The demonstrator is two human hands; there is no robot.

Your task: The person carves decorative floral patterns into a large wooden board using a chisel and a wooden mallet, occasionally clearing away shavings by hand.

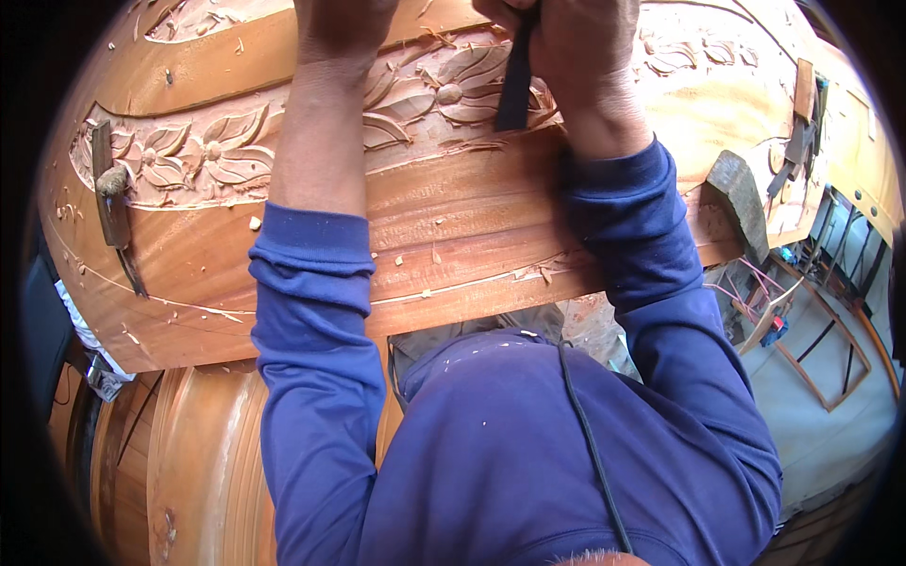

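Note:
A large reddish-brown wooden panel [453, 236] lies before me, with a carved band of flowers and leaves [222, 151] running across it. At the top edge my right hand [587, 42] is closed on a dark, flat, bar-like tool [514, 90], whose lower end hangs over the carving. The tool's other end is hidden by the hand and the picture's edge. My left hand [344, 21] is over the panel's far part, left of the right hand. The picture's edge cuts off its fingers, so its grip is hidden.
A carving chisel [110, 193] lies at the panel's left. At the right are a dark wooden block [741, 203] and several slim tools [800, 127]. Shavings are scattered over the panel. Moulded timber [203, 462] stands below left, and a wooden frame [830, 368] lies low at right.

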